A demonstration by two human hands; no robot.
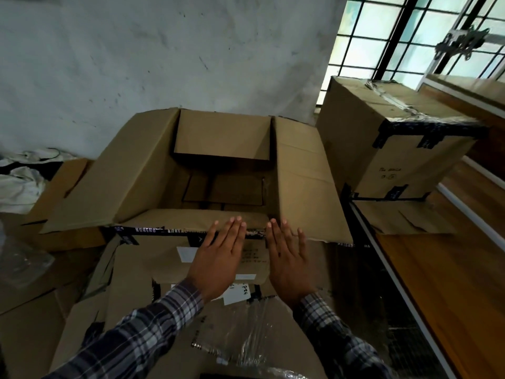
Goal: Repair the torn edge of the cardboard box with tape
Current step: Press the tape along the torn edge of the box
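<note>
A large open cardboard box [153, 165] stands in front of me with its flaps spread out and smaller boxes inside. Black printed tape [153, 231] runs along its near top edge. My left hand [218, 258] lies flat, fingers together, on the near face with its fingertips over the taped edge. My right hand [289, 258] lies flat beside it, fingers slightly apart, fingertips reaching the same edge near the right corner. Neither hand holds anything. No tape roll is in view.
A sealed cardboard box [396, 149] with black tape stands at the right on a wooden surface [451, 269]. Flattened cardboard [32, 324] and clear plastic wrap [246, 332] lie below my arms. White cloth [19, 184] sits at the left by the wall.
</note>
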